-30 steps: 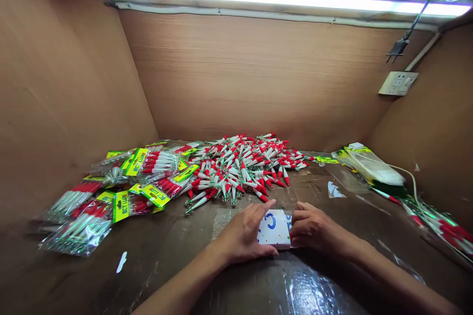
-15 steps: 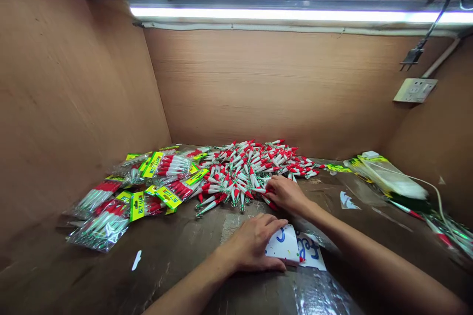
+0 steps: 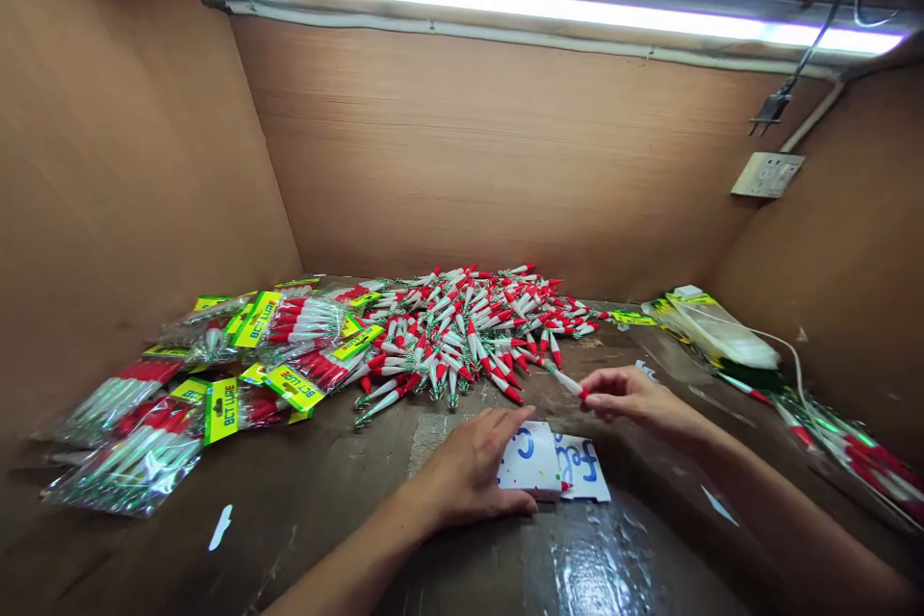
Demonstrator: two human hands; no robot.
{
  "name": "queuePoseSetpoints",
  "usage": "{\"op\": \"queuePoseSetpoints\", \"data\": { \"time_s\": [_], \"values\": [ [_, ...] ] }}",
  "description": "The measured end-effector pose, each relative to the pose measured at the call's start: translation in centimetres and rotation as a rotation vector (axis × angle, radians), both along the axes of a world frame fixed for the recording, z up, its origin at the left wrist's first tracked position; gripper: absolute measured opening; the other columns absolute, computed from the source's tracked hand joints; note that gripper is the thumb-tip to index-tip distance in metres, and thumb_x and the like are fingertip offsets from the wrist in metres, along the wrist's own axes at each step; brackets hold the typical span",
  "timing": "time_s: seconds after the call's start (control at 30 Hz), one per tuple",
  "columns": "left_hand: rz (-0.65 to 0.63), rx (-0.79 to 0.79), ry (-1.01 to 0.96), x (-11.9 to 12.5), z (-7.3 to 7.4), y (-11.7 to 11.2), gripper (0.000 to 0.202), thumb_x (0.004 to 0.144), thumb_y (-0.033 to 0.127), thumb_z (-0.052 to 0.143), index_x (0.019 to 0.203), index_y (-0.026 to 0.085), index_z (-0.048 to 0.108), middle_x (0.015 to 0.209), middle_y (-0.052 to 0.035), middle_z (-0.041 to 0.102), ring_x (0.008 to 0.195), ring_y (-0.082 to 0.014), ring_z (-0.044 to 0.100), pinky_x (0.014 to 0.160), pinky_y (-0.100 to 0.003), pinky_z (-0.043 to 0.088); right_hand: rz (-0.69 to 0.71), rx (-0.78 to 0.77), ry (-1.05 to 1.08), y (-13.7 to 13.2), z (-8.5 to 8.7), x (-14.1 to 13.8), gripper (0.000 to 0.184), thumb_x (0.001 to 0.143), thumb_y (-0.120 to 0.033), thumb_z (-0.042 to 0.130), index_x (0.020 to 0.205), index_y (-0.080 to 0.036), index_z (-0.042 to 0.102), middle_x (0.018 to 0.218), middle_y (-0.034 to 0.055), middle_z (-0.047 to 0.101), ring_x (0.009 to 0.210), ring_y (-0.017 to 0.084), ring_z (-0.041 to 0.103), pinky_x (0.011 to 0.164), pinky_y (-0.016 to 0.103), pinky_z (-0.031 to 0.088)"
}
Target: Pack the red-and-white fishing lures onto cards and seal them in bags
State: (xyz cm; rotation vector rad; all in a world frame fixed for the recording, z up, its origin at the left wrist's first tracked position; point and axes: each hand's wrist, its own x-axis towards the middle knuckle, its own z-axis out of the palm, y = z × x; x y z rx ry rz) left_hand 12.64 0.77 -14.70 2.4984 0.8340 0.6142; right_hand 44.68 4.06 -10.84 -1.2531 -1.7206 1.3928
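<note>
My left hand point(image 3: 480, 467) grips a folded white card point(image 3: 528, 458) with blue writing, thumb in front and fingers over the top. A small red tip shows at the card's right edge, and another lettered white piece point(image 3: 581, 470) lies beside it. Between the thumb and fingers of my right hand point(image 3: 625, 395) is the red end of a red-and-white squid lure point(image 3: 567, 379); its green-wired end points back to the heap. That loose heap of lures point(image 3: 469, 327) spreads just beyond both hands, several with spiky hook crowns.
Clear bags of lures with yellow header cards point(image 3: 220, 411) are piled at the left. At the right lie a stack of empty clear bags point(image 3: 722, 332) and more lures point(image 3: 859, 457) near a white cable. Wooden walls enclose the bench; a plug point(image 3: 772, 108) hangs above the socket point(image 3: 768, 175).
My right hand has drawn back from the heap towards the right and now has a lure in its fingers. My left hand stays on the card. The view has tilted and shifted slightly.
</note>
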Motion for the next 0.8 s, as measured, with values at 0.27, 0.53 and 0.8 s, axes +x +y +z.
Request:
{"op": "queuePoseSetpoints", "data": {
  "time_s": [0.27, 0.53, 0.8],
  "values": [
    [0.023, -0.003, 0.003, 0.4, -0.1, 0.2, 0.107, 0.069, 0.052, 0.086, 0.156, 0.027, 0.029, 0.147, -0.0127, 0.052, 0.128, -0.0334, 0.054, 0.108, -0.05, 0.044, 0.009, 0.468, -0.623, -5.9, -0.7, 0.3, 0.016, 0.091, -0.035, 0.065, 0.094, -0.027, 0.079, 0.093, 0.004, 0.071, 0.086, 0.02, 0.065, 0.076, 0.029, 0.047],
    [0.03, -0.001, 0.002, 0.4, -0.1, -0.1, 0.109, 0.067, 0.051, 0.088, 0.156, 0.028, 0.028, 0.147, -0.0128, 0.052, 0.129, -0.0338, 0.053, 0.108, -0.049, 0.044, 0.37, 0.624, -0.657, -4.5, 0.3, -4.3, 0.014, 0.094, -0.028, 0.063, 0.094, -0.028, 0.078, 0.092, 0.0019, 0.072, 0.085, 0.017, 0.065, 0.072, 0.024, 0.043],
    [0.029, -0.014, 0.02, 0.3, 0.0, -0.3, 0.108, 0.068, 0.055, 0.086, 0.156, 0.028, 0.029, 0.147, -0.0137, 0.05, 0.13, -0.0364, 0.051, 0.109, -0.053, 0.042, 0.346, 1.215, -0.837, 6.9, 4.5, -11.8, 0.035, 0.096, -0.009, 0.05, 0.123, -0.024, 0.067, 0.115, 0.0081, 0.069, 0.105, 0.023, 0.058, 0.084, 0.032, 0.046]
  ]
}}
